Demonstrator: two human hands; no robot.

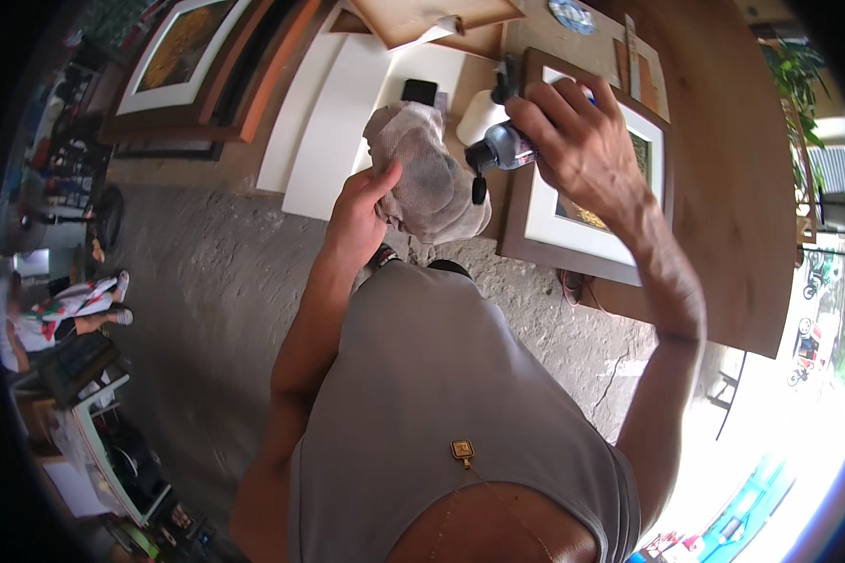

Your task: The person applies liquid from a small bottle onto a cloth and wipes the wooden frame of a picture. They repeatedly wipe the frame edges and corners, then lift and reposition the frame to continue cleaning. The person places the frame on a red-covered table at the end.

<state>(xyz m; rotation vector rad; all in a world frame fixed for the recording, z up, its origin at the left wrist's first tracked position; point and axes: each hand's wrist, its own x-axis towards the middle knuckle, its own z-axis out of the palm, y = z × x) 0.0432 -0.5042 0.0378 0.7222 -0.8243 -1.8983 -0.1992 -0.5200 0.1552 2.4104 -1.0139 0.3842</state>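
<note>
My left hand [366, 211] holds a crumpled, stained light-coloured cloth [429, 176] out in front of my body, its thumb lying on top. Tilted in my right hand [581, 141] is a clear bottle [510, 146] with a black flip-top cap [479, 156]. The cap's lid hangs down, and the mouth points towards the cloth without touching it. A dark patch shows on the cloth near the bottle. Beneath my right hand and forearm lies a brown picture frame [514, 222] with a white mat; they hide much of its picture.
White boards [324, 134] and a black phone [420, 92] lie on the work table, near a white bottle [475, 119]. Framed pictures [176, 63] are stacked at the left. A ruler [631, 56] lies at the back. A person [70, 313] is at far left.
</note>
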